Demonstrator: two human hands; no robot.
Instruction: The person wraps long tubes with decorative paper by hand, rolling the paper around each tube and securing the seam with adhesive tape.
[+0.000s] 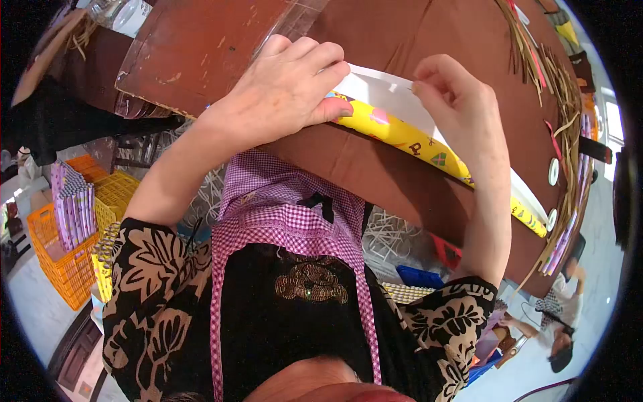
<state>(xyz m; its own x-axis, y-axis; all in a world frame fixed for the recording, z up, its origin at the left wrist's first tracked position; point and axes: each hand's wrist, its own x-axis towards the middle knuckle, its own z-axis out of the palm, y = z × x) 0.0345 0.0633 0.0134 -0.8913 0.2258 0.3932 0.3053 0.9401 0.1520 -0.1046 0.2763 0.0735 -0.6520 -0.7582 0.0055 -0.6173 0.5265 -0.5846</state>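
A roll of yellow printed paper [402,138] with colourful small pictures lies slantwise along the near edge of the brown table [375,33]. Its white underside [383,92] faces up along the far side of the roll. My left hand [288,87] is closed over the roll's left end, thumb resting on the yellow print. At the white edge, the thumb and fingers of my right hand [459,94] are pinched together, seemingly on the paper's border. My right forearm crosses over the roll and hides part of it.
A reddish-brown board [194,50] lies on the table at left. Dried strips [568,120] and ribbons run along the right edge, near small white rings [553,171]. Orange crates [63,261] with purple rolls [72,208] stand at left. Another person [559,315] is at lower right.
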